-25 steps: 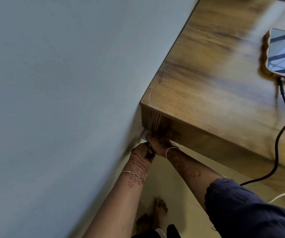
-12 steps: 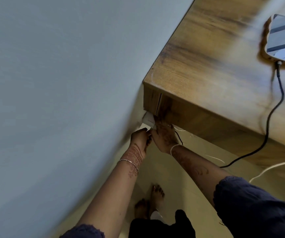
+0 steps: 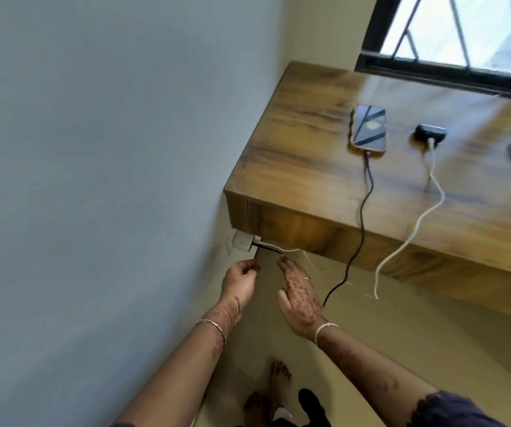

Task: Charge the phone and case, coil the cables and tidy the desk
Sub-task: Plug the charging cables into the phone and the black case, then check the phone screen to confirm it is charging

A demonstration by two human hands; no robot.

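Phone point(image 3: 369, 128): flat on desk point(image 3: 309, 155), black cable point(image 3: 362, 211) running down to wall plug point(image 3: 243, 241).
Case point(image 3: 429, 133): beside phone, white cable point(image 3: 414, 229) attached.
Plug direction: up-left of both hands.
Left hand point(image 3: 240, 280): nearer, loosely curled, empty.
Right hand point(image 3: 299, 295): open, empty.

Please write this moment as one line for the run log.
left hand: free, loosely curled | right hand: free, open | black cable: in phone | white cable: in earbud case | both enter wall adapter

Both hands, left hand point(image 3: 239, 280) and right hand point(image 3: 299, 295), have drawn back from the wall adapter point(image 3: 243, 241), now empty.
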